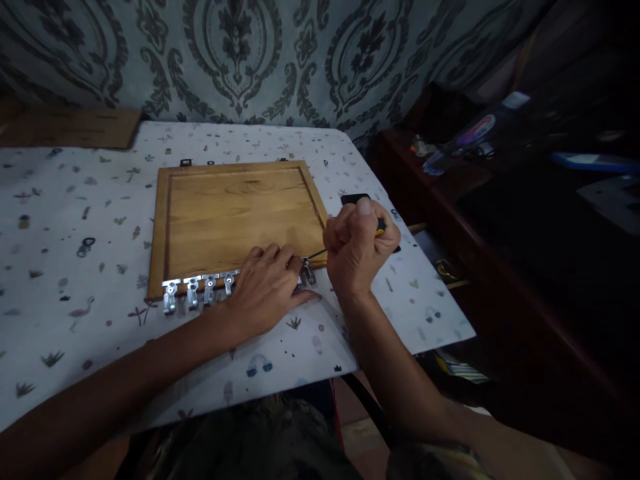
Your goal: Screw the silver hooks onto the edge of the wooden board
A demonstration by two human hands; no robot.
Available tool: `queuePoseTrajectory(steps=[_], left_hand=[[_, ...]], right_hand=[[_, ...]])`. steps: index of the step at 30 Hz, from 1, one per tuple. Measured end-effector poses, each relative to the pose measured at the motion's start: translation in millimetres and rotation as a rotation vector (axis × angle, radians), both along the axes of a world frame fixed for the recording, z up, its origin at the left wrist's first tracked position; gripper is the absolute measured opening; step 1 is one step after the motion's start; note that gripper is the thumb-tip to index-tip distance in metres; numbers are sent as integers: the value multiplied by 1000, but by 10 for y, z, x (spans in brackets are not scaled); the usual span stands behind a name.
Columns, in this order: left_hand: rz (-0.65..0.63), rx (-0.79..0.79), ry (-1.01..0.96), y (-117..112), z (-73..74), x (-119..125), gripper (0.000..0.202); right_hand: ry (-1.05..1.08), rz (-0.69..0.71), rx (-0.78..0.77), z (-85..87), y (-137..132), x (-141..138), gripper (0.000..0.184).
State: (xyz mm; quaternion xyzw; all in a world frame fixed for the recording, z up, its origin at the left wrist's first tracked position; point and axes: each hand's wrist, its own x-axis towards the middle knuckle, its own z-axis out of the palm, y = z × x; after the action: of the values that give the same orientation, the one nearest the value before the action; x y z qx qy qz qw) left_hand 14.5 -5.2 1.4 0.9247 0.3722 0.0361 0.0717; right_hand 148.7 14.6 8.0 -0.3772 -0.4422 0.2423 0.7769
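A framed wooden board [240,213] lies flat on the table. Along its near edge runs a metal hook rail [200,279] with several silver hooks. My left hand [267,287] grips the rail and board edge, fingers bent over the wood and thumb at the near side; it covers part of the rail. In a fist, my right hand [361,243] holds a screwdriver [315,254], whose black and yellow handle mostly disappears inside the fingers. The thin shaft points left, its tip at the rightmost hook [309,273].
A white patterned cloth [110,220] covers the table. Cardboard [75,128] lies at the back left. Behind my right hand is a dark flat object [355,199], partly hidden. Dark red furniture [500,280] stands to the right, with a plastic bottle [475,133] on it.
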Motion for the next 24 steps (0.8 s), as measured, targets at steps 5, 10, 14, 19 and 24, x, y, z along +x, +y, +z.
queuePoseTrajectory(steps=[5, 10, 14, 19, 24], left_hand=[[41, 30, 13, 9, -4, 60, 49], [66, 19, 10, 13, 8, 94, 41], [85, -44, 0, 19, 21, 104, 37], [84, -40, -48, 37, 12, 103, 35], [80, -39, -38, 57, 7, 88, 35]], right_hand=[[2, -4, 3, 0, 3, -5, 55], [12, -2, 1, 18, 1, -12, 57], [7, 3, 6, 22, -6, -15, 58], [12, -13, -10, 12, 5, -27, 58], [67, -109, -23, 98, -65, -34, 57]])
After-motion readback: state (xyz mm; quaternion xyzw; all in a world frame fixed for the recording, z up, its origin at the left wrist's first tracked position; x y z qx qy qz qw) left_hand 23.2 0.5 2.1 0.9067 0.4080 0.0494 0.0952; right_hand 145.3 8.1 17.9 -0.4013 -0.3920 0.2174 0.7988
